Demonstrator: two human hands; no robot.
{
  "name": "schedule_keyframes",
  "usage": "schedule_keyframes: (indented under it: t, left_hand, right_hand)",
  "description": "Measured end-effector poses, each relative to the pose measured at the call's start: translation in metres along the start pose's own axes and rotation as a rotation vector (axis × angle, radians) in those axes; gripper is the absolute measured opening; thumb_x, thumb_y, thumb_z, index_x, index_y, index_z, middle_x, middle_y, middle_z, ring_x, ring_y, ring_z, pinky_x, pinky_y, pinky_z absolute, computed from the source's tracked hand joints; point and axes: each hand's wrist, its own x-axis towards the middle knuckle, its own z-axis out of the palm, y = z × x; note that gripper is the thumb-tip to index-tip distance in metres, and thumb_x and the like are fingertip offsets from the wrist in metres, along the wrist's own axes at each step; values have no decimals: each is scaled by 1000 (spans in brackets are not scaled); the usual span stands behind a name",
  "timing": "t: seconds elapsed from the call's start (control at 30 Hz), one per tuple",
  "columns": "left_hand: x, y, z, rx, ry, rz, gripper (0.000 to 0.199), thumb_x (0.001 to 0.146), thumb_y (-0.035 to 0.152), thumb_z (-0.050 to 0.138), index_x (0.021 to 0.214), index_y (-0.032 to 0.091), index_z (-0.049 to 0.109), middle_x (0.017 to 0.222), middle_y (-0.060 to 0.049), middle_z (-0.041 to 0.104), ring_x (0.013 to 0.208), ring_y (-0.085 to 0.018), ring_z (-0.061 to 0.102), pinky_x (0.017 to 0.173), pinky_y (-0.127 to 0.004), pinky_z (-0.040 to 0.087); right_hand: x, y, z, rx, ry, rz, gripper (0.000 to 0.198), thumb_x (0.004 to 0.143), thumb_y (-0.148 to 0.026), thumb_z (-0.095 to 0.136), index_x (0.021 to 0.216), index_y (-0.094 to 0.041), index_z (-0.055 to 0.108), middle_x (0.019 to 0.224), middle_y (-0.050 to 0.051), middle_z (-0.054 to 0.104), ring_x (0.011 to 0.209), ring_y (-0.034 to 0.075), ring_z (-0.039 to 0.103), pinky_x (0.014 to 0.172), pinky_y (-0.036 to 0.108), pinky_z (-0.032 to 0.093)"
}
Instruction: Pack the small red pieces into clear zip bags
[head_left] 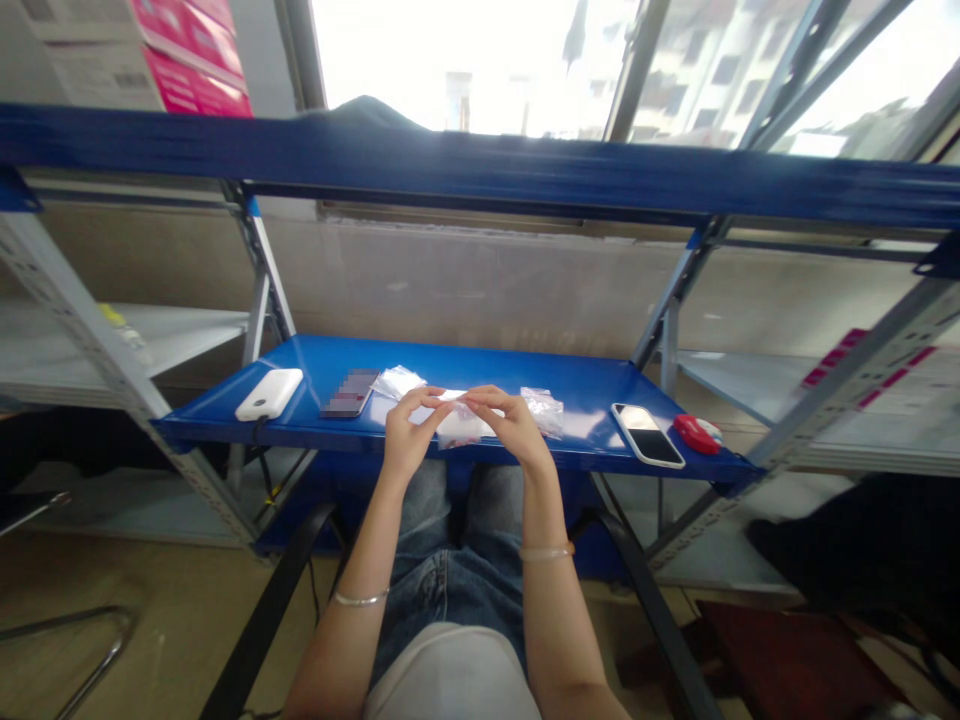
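Just above the front edge of the blue shelf, both my hands pinch the top of a small clear plastic bag [459, 430] with a white strip along its upper edge. My left hand [407, 428] grips it between thumb and fingertips at the left. From the other side my right hand [516, 420] does the same, its fingertips almost meeting the left ones. What is inside the bag is too blurred to make out. White packets or sheets [397, 381] lie beyond my left hand. Behind the right one rest crinkled clear plastic bags [546, 410].
The blue shelf [480, 362] also carries a white device [270, 394] with a cable, a dark flat item [360, 393] partly pixelated, a phone [648, 436] and a red object [697, 434]. A blue beam [480, 165] crosses above; metal posts stand either side.
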Motion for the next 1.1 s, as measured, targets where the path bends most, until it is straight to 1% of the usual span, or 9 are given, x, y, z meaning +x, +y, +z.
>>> schedule_keyframes:
  t: [0.2,0.43,0.5,0.6,0.67,0.73,0.83,0.93,1.1]
  left_hand:
    - [-1,-12,7,-118,-19,-139,20,68,36,71,70,17,67,91,-7,71,93,-22,64,93,-38,44]
    - [-4,-24,37,-267,3,-298,28,69,41,69,77,15,63,70,-3,68,67,-16,65,70,-30,50]
    - [-4,-26,51,-291,-59,-314,30,72,41,66,85,15,62,77,-5,69,69,-17,66,72,-31,51]
    - [-8,-30,77,-216,-137,-316,42,78,36,61,114,16,53,98,-11,69,87,-21,66,80,-36,50]
    - [-15,-31,94,-49,-164,-252,58,76,28,63,129,17,41,117,-16,62,103,-24,61,88,-41,47]
    - [-27,-31,109,139,-278,-119,67,76,22,62,136,16,33,129,-19,53,118,-26,52,97,-44,40]
    - [-48,-31,125,407,-489,84,61,79,21,57,135,14,36,136,-18,47,127,-27,42,104,-46,33]
    - [-67,-32,133,580,-686,228,51,84,25,51,133,17,40,139,-13,45,131,-24,38,109,-48,25]
    - [-78,-40,139,718,-738,307,54,86,31,47,137,15,36,142,-13,40,134,-23,32,110,-45,23]
  right_hand:
    - [-3,0,-8,13,-65,102,24,80,-37,61,96,-23,72,105,5,69,104,22,60,94,37,43]
    - [-11,15,-30,126,-132,304,32,63,-38,73,85,-15,72,82,8,72,76,21,67,76,37,52]
    - [-14,21,-40,104,-77,328,30,62,-38,72,80,-14,71,74,7,71,70,19,67,71,35,53]
    - [-19,34,-58,20,111,343,29,62,-37,69,80,-15,70,72,6,70,65,18,65,61,30,51]
    - [-22,44,-71,-61,231,364,30,63,-36,66,83,-14,70,73,7,70,63,17,63,57,28,49]
    - [-26,57,-83,-147,332,387,30,63,-32,62,84,-13,69,71,7,69,59,16,61,54,27,47]
    - [-30,77,-94,-322,466,417,30,61,-24,54,84,-10,68,68,8,67,60,18,59,59,30,47]
    - [-33,92,-98,-507,554,467,39,61,-18,49,94,-6,66,79,12,67,67,20,59,67,33,48]
    - [-35,97,-99,-780,703,497,49,58,-15,55,105,-6,61,98,18,63,80,24,59,76,35,46]
